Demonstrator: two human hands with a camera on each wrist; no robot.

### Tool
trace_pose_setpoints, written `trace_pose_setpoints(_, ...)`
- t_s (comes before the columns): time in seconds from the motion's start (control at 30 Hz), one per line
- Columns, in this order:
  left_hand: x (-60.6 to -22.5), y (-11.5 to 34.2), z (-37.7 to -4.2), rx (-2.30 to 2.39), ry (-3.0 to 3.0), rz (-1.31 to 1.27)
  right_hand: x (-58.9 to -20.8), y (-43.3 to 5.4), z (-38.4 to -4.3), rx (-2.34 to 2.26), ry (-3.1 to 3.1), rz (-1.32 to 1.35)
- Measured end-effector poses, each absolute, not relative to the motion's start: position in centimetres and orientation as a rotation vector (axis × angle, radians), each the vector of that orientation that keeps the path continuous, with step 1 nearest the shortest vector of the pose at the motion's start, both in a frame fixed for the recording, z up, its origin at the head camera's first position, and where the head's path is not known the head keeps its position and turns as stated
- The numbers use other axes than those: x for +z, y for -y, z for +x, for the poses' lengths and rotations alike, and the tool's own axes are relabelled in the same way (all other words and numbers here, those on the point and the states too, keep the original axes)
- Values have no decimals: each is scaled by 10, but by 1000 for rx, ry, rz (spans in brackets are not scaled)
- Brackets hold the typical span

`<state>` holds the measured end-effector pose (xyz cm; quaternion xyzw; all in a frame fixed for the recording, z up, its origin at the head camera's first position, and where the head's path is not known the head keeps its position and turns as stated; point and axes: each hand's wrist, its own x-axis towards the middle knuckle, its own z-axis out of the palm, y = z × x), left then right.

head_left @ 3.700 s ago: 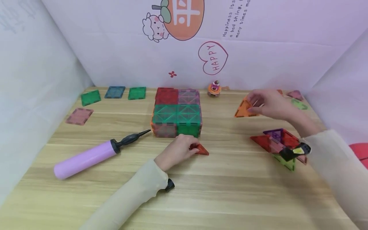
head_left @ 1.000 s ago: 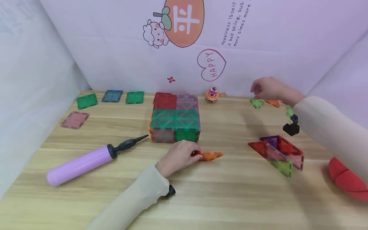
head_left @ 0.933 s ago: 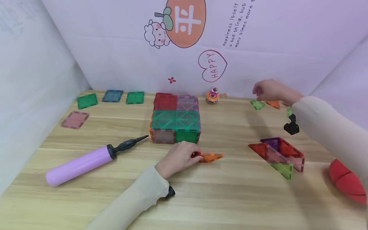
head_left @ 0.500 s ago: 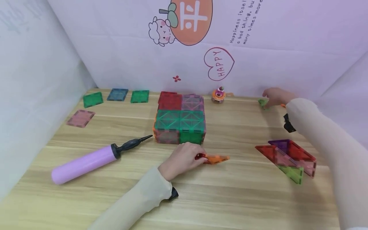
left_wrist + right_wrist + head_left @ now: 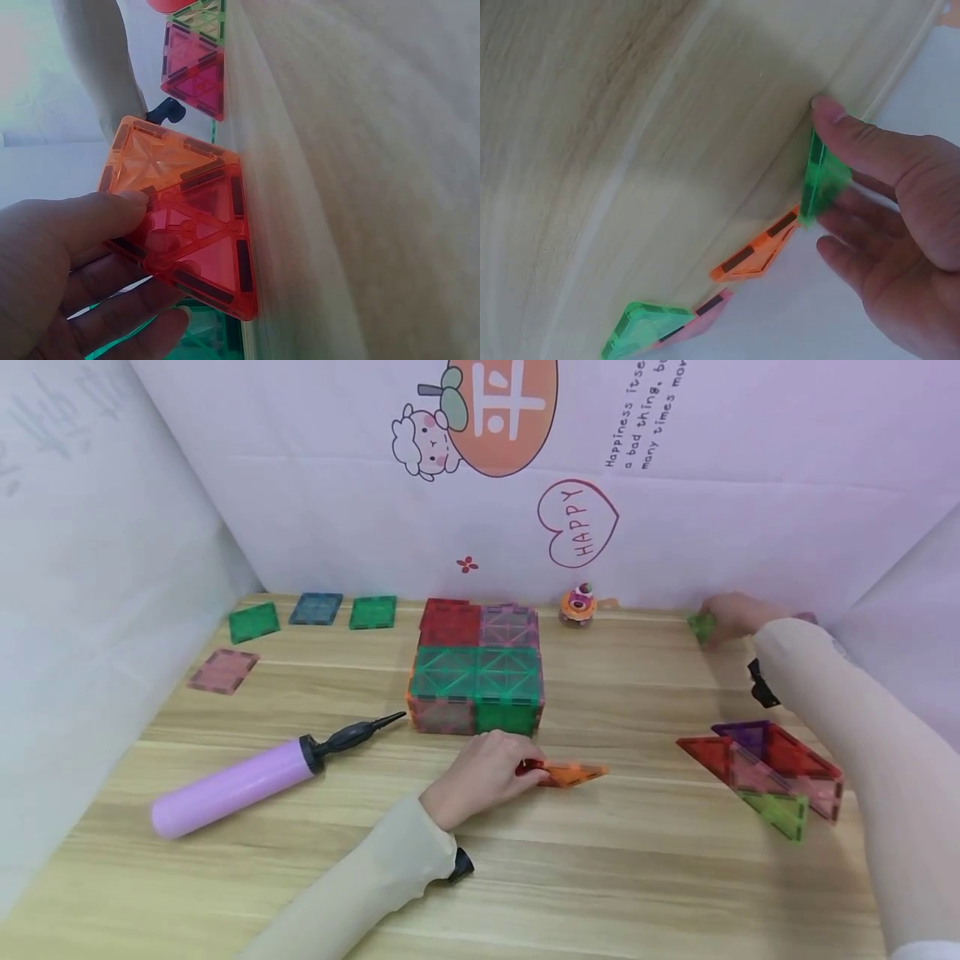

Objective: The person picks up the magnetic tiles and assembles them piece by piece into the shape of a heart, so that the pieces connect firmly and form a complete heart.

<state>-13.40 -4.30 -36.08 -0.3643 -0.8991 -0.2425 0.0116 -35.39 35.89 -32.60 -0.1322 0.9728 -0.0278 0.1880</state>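
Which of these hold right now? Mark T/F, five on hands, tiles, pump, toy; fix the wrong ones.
1. The left hand holds a red triangular tile. True.
2. The right hand grips the purple pump. False: the pump lies on the table; that hand holds a light green triangular tile.
3. An orange tile touches the red tile in the left hand. True.
4. The small toy figure stands on top of the tile box. False: it stands on the table, right of the box in the head view.
5. The pink square tile lies flat. True.
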Motion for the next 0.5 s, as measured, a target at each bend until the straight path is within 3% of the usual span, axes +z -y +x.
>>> trace_pose_setpoints(0.27, -360, 43, -132, -744, 2800, -1126, -320, -361, -344, -122, -2789, -328)
trace_pose_setpoints(0.5, -358, 41, -131, -714, 2832, -1116, -304, -364, -329, -81, -2816, -464)
